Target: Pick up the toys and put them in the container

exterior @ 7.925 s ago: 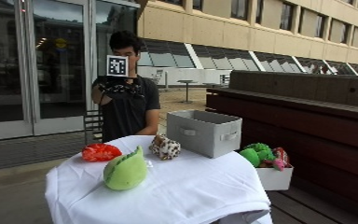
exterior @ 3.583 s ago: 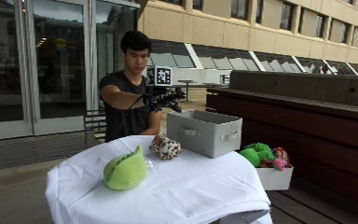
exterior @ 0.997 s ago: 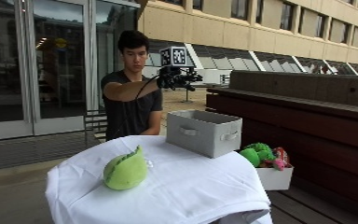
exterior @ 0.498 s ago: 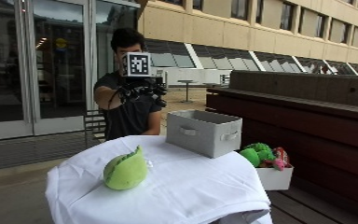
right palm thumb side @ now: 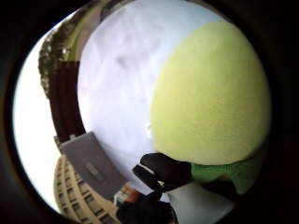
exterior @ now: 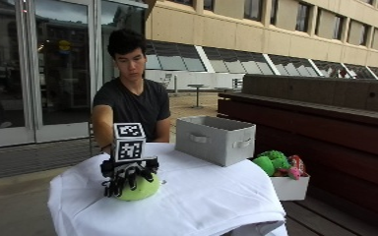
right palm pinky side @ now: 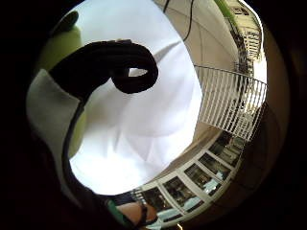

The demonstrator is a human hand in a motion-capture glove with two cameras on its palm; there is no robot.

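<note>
only one toy shows on the white tablecloth (exterior: 208,201) now, the green plush toy (exterior: 139,189) near its left front edge, so i'd guess that's the last one to go. gloved right hand (exterior: 129,176) is draped down over the top of it, fingers (exterior: 113,187) spread and curling around it, not lifted yet. the grey container (exterior: 215,139) sits further right, well apart from the toy.

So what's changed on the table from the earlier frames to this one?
The red toy and the spotted toy are gone from the tablecloth. The gloved right hand, raised half a second ago, has come down onto the green toy, fingers draped over it. The grey container and white side bin stayed put.
</note>
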